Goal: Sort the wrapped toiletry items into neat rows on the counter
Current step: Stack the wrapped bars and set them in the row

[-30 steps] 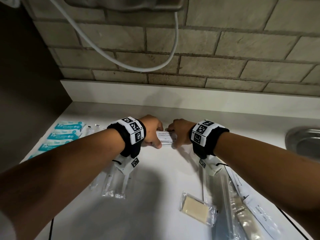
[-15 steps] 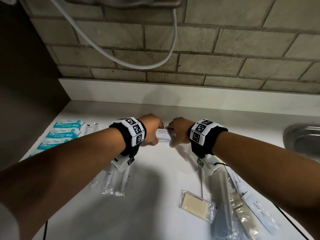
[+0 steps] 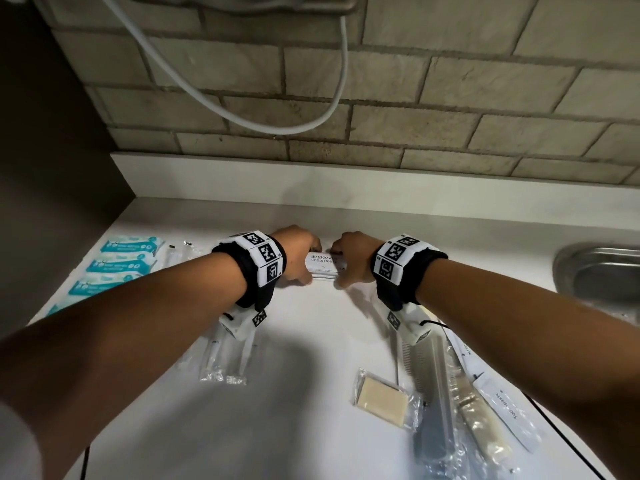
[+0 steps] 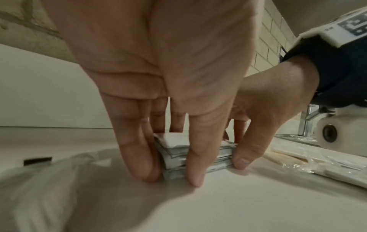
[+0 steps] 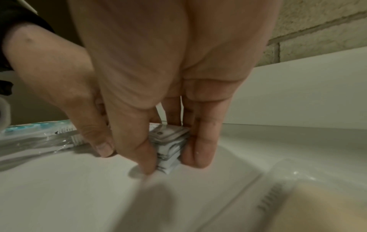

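A small stack of white shampoo sachets stands on the white counter near the back wall. My left hand grips its left end, thumb in front and fingers behind. My right hand grips its right end the same way. In the left wrist view the stack of sachets sits between my thumb and fingers, which touch the counter. The right wrist view shows the sachet stack squeezed between thumb and fingers. Several blue-and-white packets lie in a row at the left.
Clear-wrapped toothbrushes lie under my left forearm. A wrapped beige soap, a comb, and a toothpaste sachet lie at the right front. A steel sink is at the right. A white cable hangs on the brick wall.
Both hands stay on the sachet stack in the same spot; only slight shifting of the hands and the camera view.
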Action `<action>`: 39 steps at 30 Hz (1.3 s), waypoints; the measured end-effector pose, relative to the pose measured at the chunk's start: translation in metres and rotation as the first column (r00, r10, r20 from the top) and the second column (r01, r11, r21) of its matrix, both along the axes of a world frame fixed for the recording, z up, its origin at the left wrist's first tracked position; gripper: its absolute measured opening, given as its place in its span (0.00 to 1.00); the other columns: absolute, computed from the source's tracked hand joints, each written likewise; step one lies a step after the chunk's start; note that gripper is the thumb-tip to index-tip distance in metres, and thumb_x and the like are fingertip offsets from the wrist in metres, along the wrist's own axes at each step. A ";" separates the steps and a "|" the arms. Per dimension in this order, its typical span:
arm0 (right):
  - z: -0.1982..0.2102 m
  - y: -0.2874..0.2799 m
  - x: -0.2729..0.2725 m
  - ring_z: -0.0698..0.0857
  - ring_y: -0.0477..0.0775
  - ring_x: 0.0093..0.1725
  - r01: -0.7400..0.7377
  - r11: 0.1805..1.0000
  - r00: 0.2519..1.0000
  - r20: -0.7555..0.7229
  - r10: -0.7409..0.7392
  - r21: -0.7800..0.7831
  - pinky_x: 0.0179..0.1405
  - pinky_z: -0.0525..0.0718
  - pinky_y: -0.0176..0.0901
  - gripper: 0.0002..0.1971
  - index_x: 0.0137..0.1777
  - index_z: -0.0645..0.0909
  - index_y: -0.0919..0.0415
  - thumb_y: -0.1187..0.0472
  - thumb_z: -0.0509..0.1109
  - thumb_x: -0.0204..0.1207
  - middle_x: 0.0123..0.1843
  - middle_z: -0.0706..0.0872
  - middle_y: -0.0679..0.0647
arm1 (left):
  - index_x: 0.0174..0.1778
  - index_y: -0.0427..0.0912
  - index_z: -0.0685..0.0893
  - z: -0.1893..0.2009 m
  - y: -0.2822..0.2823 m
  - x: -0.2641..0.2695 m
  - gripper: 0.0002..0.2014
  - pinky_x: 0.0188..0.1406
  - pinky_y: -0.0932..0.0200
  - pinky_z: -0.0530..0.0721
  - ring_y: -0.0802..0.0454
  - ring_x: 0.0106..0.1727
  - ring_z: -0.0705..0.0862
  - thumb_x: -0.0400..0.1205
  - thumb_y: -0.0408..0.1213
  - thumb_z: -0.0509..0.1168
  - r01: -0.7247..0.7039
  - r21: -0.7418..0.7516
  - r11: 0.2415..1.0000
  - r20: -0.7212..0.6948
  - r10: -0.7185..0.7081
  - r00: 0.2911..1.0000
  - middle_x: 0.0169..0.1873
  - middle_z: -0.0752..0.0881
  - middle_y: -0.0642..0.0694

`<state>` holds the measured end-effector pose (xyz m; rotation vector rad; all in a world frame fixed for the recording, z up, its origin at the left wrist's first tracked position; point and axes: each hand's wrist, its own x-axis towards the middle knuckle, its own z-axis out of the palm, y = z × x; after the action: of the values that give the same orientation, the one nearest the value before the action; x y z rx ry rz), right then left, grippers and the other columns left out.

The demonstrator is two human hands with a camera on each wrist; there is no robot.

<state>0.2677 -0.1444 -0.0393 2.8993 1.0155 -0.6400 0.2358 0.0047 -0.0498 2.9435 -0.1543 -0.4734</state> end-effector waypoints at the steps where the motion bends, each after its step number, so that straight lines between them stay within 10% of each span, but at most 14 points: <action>1: 0.000 -0.001 -0.001 0.83 0.59 0.53 0.000 1.000 1.000 0.004 0.000 0.004 0.45 0.78 0.41 0.24 0.63 0.82 0.64 0.55 0.78 0.68 0.50 0.83 0.57 | 0.64 0.47 0.82 0.000 0.000 -0.001 0.29 0.54 0.55 0.84 0.45 0.54 0.86 0.66 0.44 0.80 0.002 0.005 1.000 0.002 -0.002 1.000 0.56 0.88 0.47; 9: 0.016 -0.028 -0.014 0.79 0.60 0.68 0.078 0.989 0.997 0.003 -0.079 0.128 0.63 0.76 0.44 0.38 0.79 0.68 0.57 0.52 0.78 0.70 0.70 0.76 0.59 | 0.77 0.48 0.69 0.022 0.001 -0.018 0.46 0.59 0.54 0.81 0.44 0.63 0.82 0.64 0.51 0.80 0.003 0.051 0.999 0.062 -0.006 0.998 0.66 0.80 0.46; 15: 0.037 -0.087 -0.015 0.80 0.56 0.68 0.226 0.971 0.973 0.038 -0.230 0.074 0.66 0.75 0.44 0.24 0.75 0.73 0.54 0.53 0.68 0.80 0.71 0.81 0.53 | 0.69 0.48 0.77 0.046 -0.028 -0.051 0.29 0.52 0.59 0.78 0.51 0.48 0.79 0.74 0.52 0.75 0.140 -0.098 0.985 0.191 -0.119 0.974 0.59 0.79 0.48; 22: 0.005 -0.104 -0.030 0.74 0.60 0.76 0.299 0.954 0.954 0.042 -0.298 -0.019 0.74 0.71 0.48 0.31 0.80 0.67 0.53 0.50 0.69 0.78 0.79 0.73 0.55 | 0.62 0.51 0.83 0.033 -0.092 -0.100 0.20 0.43 0.69 0.78 0.62 0.44 0.81 0.75 0.52 0.73 0.273 -0.228 0.935 -0.037 -0.289 0.957 0.52 0.84 0.57; 27: -0.028 -0.108 -0.015 0.83 0.66 0.64 0.381 0.921 0.915 0.177 -0.362 -0.087 0.62 0.82 0.64 0.43 0.76 0.63 0.47 0.46 0.79 0.61 0.69 0.76 0.55 | 0.55 0.55 0.82 -0.001 -0.104 -0.116 0.27 0.50 0.57 0.83 0.54 0.49 0.83 0.64 0.63 0.75 0.268 -0.101 0.958 -0.128 -0.280 0.951 0.48 0.81 0.59; 39: -0.029 -0.123 0.024 0.88 0.59 0.51 0.373 0.914 0.921 0.180 -0.345 -0.158 0.50 0.90 0.55 0.33 0.58 0.83 0.46 0.47 0.85 0.48 0.56 0.84 0.48 | 0.41 0.52 0.83 0.010 -0.097 -0.104 0.08 0.45 0.56 0.81 0.54 0.43 0.82 0.73 0.45 0.75 0.178 -0.256 0.950 -0.085 -0.205 0.975 0.40 0.84 0.56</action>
<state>0.2921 -0.2672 -0.0682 2.9253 0.3784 -0.4843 0.1314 -0.0920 -0.0396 2.6621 -0.4549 -0.5959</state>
